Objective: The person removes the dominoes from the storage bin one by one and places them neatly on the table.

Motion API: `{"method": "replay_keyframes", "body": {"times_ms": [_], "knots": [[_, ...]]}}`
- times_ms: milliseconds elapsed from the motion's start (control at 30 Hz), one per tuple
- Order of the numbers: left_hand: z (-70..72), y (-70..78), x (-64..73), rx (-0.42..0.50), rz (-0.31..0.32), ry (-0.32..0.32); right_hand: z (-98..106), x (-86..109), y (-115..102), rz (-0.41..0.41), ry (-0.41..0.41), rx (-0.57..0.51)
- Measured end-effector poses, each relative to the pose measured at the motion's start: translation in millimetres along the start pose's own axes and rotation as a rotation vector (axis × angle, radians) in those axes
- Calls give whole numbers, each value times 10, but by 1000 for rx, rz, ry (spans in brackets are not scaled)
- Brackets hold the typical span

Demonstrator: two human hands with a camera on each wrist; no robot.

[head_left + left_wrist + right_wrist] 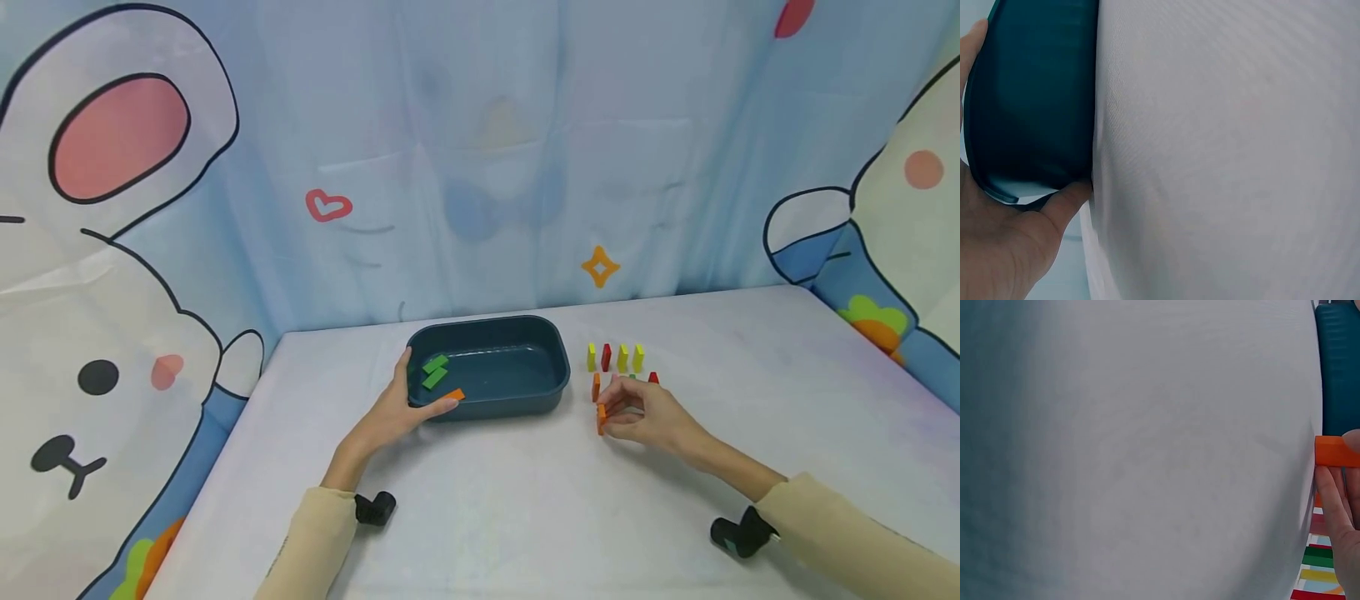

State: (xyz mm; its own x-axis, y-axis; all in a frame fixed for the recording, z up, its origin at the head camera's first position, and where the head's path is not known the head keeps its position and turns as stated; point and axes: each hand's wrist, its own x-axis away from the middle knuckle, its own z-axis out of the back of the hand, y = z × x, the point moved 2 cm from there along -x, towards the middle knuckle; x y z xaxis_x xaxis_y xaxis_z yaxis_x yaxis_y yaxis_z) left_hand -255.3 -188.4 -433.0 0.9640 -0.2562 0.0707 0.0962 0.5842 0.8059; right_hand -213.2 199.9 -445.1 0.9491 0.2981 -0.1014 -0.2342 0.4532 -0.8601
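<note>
At the left end of a dark teal plastic bin (517,406), my left hand (393,410) grips the wall, thumb along the near side and fingers at the far side. Two green dominoes (435,377) and an orange domino (454,394) lie in the bin. To the bin's right, my right hand (651,417) pinches another orange domino (601,419), held upright at the table surface; the right wrist view shows this domino (1332,451) by the thumb. Just behind stands one more orange domino (596,387). The hand partly hides green and red dominoes (653,377).
A back row of upright dominoes has a yellow one (592,357), a red one (606,357) and two more yellow ones. White cloth (525,508) covers the table. A printed blue curtain (480,167) hangs behind it. Both wrists carry small black cameras (375,508).
</note>
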Motion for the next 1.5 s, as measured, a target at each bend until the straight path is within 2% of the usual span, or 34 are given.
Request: {"method": "replay_keyframes", "body": {"times_ms": [567,733,1000,1133,1300,1433,1500], "knots": [[-12,-8,-5,-6,1,3,15,28,-10,-3,-9,8],[-9,0,13,-3,0,0,68,88,-2,-4,-29,8],[0,17,-15,1,-14,3,141,231,-47,8,-50,78],[8,19,-36,-10,-16,1,174,293,-83,-19,-77,98],[24,20,-50,-12,-20,0,254,293,-252,18,-93,114],[27,15,-39,-2,-24,2,297,136,-485,105,-62,142],[15,2,-21,10,-24,2,281,14,-586,120,-66,142]]}}
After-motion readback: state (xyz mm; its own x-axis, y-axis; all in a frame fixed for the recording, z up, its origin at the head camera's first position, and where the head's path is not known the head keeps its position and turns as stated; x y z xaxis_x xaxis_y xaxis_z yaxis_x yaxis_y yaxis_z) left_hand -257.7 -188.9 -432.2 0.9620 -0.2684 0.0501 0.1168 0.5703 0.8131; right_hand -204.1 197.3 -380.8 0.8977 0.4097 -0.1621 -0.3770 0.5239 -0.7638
